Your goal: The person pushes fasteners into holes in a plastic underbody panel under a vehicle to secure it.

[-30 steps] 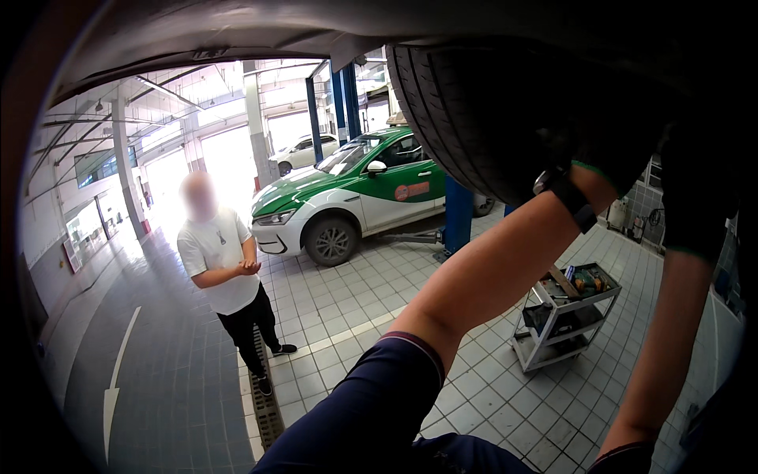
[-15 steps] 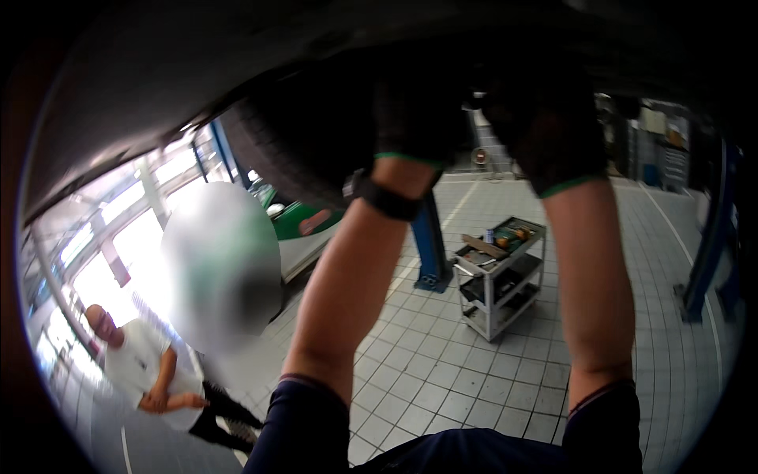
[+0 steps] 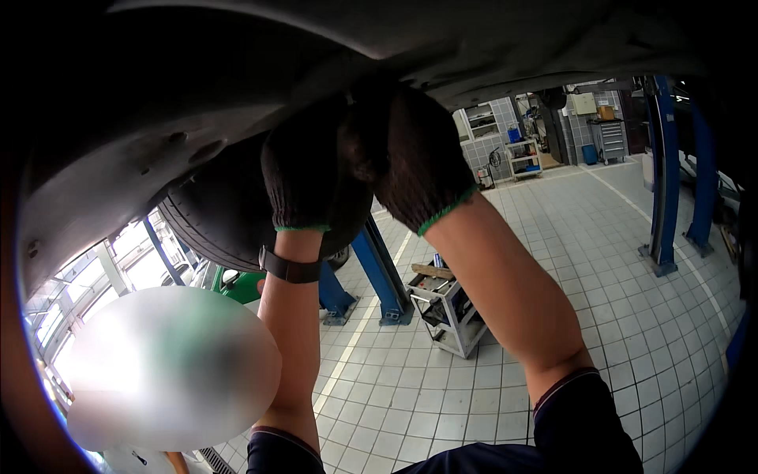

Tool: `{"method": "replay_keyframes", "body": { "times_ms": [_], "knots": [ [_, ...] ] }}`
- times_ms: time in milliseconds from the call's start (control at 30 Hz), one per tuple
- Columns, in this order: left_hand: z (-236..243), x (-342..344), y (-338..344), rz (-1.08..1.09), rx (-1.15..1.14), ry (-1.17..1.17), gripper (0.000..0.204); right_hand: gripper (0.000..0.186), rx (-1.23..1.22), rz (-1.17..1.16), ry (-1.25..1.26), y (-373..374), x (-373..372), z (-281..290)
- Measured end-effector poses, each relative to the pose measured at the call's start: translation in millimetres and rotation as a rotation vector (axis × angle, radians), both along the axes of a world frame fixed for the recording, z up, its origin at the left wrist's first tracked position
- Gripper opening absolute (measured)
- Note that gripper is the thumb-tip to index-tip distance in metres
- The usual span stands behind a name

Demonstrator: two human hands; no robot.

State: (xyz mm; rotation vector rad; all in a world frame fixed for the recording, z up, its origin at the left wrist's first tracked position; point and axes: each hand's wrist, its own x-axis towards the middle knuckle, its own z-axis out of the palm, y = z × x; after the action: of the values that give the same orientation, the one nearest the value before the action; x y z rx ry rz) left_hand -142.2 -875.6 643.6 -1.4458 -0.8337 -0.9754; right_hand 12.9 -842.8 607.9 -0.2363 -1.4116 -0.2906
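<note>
Both my hands wear dark knit gloves with green cuffs and reach up against the underside of a raised car (image 3: 489,63). My left hand (image 3: 304,174) is up beside a tire (image 3: 213,213), and a dark band (image 3: 290,265) circles that wrist. Close to it, on the right, my right hand (image 3: 422,154) is lifted to the dark underbody panel. The gloves nearly meet below the panel. Their fingers blend into shadow, so I cannot make out what they touch or whether anything is held.
A grey tool cart (image 3: 454,316) with tools on top stands on the tiled floor (image 3: 442,403). Blue lift posts (image 3: 379,272) rise behind it, with another blue post (image 3: 662,182) at right. A tool cabinet (image 3: 609,141) is far back. A blurred patch covers the lower left, nearly hiding a person (image 3: 175,462).
My view has swung, and the cart appears farther left and lower. Both gloved hands have moved left and closer together under the car. The person at lower left is now mostly out of sight.
</note>
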Motion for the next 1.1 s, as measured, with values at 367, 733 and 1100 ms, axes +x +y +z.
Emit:
{"method": "replay_keyframes", "body": {
  "times_ms": [367,733,1100],
  "knots": [
    [-6,17,-16,0.081,-0.010,0.086,0.039,0.022,0.201,-0.071,0.049,3,3,1],
    [-4,-3,-5,0.094,0.136,0.166,0.033,0.042,-0.230,0.340,-0.111,27,-12,5],
    [-12,9,0,0.000,0.005,0.110,0.034,0.025,-0.455,1.284,0.110,7,-5,0]
  ]
}}
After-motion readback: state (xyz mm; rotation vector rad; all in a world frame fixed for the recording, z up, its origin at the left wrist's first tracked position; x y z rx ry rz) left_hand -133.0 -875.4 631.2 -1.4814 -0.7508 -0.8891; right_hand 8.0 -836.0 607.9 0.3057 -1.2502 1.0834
